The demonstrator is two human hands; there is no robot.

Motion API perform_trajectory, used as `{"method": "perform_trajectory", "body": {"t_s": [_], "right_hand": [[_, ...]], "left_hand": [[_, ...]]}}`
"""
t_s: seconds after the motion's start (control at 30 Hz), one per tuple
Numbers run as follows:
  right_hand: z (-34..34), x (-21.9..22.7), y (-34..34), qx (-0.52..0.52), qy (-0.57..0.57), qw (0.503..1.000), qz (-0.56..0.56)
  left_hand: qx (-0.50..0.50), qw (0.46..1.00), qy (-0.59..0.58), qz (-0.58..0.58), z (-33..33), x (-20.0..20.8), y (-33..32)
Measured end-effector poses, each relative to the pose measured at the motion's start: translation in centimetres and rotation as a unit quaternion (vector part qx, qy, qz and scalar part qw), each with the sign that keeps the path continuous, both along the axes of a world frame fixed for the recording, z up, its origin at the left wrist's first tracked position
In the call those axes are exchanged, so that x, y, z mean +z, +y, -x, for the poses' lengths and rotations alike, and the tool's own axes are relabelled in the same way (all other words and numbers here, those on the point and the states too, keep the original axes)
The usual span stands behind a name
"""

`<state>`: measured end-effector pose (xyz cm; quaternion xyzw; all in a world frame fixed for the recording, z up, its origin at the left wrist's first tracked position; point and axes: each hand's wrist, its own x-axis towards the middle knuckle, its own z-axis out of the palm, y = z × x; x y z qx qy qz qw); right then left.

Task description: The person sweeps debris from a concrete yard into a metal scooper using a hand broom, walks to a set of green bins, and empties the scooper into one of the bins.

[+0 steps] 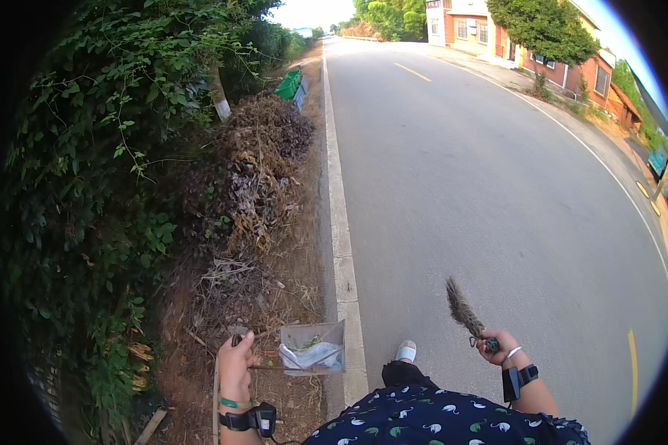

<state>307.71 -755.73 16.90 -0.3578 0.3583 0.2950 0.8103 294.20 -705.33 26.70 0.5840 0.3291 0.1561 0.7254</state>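
At the lower left my left hand (236, 363) is closed around the handle of a grey dustpan (326, 332), which hangs over the roadside strip beside the kerb. Inside the pan lie a crumpled white plastic bag (310, 356) and a few green bits. On the other side of my body, my right hand (501, 347) grips a short hand broom (462, 305). Its dark bristles point up and to the left, held above the asphalt. Pan and broom are well apart.
A concrete kerb (340, 230) divides the grey road (453, 170) from the dirt verge. Heaped dry brush (263, 148) and dense green bushes (104, 185) line the left side. Farther up stands a green bin (289, 85). Houses (475, 30) border the road's right side.
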Motion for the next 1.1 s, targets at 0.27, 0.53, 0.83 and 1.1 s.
{"method": "perform_trajectory", "body": {"t_s": [0.27, 0.53, 0.83, 1.1], "right_hand": [[-21.0, -0.3, 2.7, 0.029, 0.009, 0.999, 0.013], [-42.1, 3.0, 9.7, 0.119, -0.032, 0.992, 0.036], [-62.2, 2.5, 14.7, 0.091, -0.056, 0.994, 0.029], [-77.3, 0.2, 16.8, 0.043, -0.015, 0.999, 0.021]], "left_hand": [[0.064, 0.998, -0.004, -0.012, -18.0, 0.9, 2.7], [0.107, 0.994, -0.012, -0.013, -35.1, 2.0, 6.0], [0.057, 0.998, -0.015, 0.0, -57.0, 0.8, 10.2], [-0.006, 1.0, -0.01, 0.005, -76.7, 1.3, 14.8]]}}
